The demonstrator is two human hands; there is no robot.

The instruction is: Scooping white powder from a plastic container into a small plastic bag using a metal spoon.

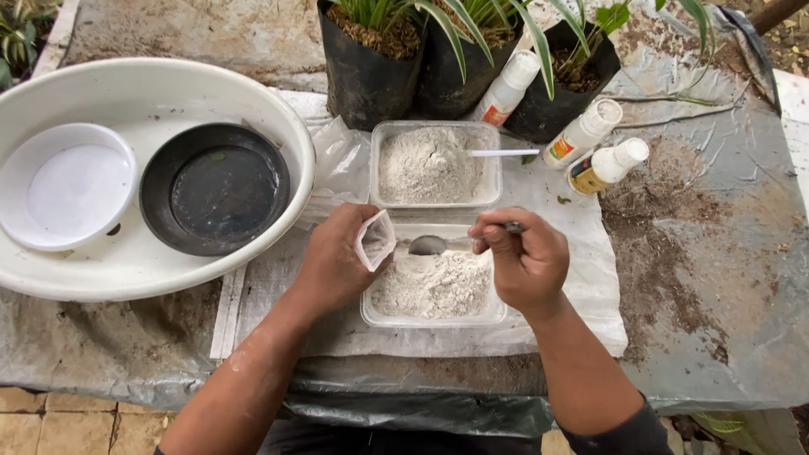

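Your left hand [337, 257] pinches a small clear plastic pouch [376, 239], fingers closed around its lower part, its open mouth turned toward your right hand. Your right hand [527, 261] is closed on the handle of a metal spoon [428, 245], whose bowl lies just beside the pouch mouth and carries some pale powder. Both hands hover over a clear rectangular tub of grey-white powder [434, 286], which sits on the desk [716, 278] directly below and between them. Just beyond your hands stands a second clear tub of the same powder [425, 164], with a white spoon [501, 153] resting on its rim. Beyond your right hand lie three small white bottles [586, 133], and past these stand black nursery bags of green-leaved plants [371, 59]. Well to the outside of your left hand rests a large white basin [278, 109] holding a black saucer [215, 190] and a white saucer [67, 185] side by side. A white woven sheet [581, 278] lies under the tubs.
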